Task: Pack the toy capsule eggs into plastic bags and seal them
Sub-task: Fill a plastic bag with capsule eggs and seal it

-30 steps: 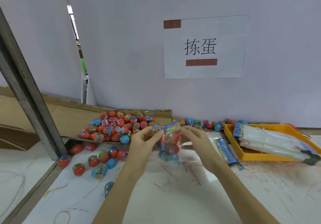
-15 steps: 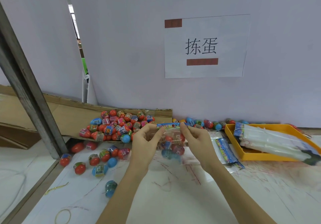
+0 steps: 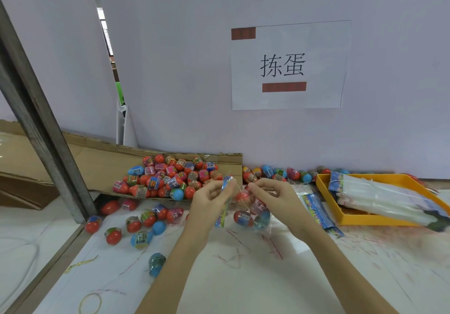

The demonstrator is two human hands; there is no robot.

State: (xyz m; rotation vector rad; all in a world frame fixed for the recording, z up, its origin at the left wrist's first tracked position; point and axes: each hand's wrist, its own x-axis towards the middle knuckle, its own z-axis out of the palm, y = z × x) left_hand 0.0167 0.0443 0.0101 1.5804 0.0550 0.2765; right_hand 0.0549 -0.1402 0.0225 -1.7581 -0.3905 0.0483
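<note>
While both hands' fingers [image 3: 220,188] pinch it, clear bag [image 3: 253,212] holding capsule eggs [image 3: 242,217], orange tray [image 3: 360,218] stacked with bags.

pale wall [image 3: 194,58] with paper sign [image 3: 287,65]; grey metal post [image 3: 41,128] at left.

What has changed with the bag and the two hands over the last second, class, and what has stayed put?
The bag has been turned: its printed top strip, level between both hands half a second ago, now stands nearly upright in the left hand. The right hand keeps its pinch on the bag's top. The egg pile, loose eggs and yellow tray have not moved.
</note>
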